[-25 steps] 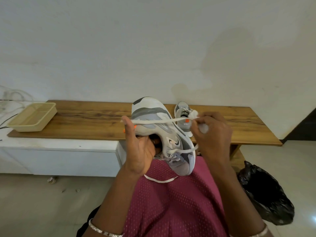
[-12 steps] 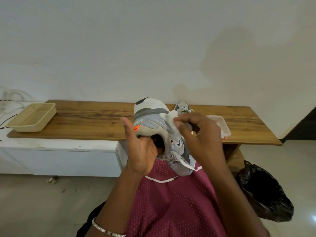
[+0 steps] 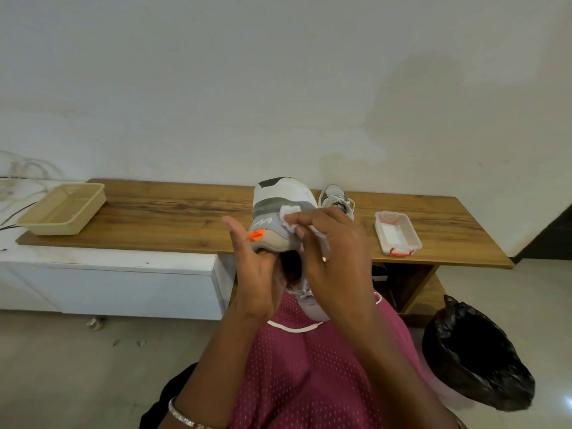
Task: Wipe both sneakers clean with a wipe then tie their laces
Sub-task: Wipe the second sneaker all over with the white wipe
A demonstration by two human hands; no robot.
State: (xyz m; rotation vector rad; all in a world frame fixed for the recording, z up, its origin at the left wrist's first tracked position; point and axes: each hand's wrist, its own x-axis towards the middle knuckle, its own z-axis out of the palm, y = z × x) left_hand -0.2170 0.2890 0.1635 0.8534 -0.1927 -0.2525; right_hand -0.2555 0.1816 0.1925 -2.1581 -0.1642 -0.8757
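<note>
The left hand point(image 3: 257, 274) grips a raised sneaker point(image 3: 278, 193), fingers point(image 3: 267, 258) curled into its opening; the right hand point(image 3: 334, 252) pinches a wipe point(image 3: 289, 212) against its heel. The other sneaker point(image 3: 335, 198) sits on the table point(image 3: 170, 218) behind.

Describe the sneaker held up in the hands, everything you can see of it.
The grey-and-white sneaker has a pale sole edge with a dark patch, a darker grey band, an orange tab and a loose white lace hanging over the maroon lap. It looks like synthetic fabric and rubber. It is held in the air, heel up, toe toward the lap. The left hand grips it at the opening; the right hand presses a white wipe against its side.
</note>
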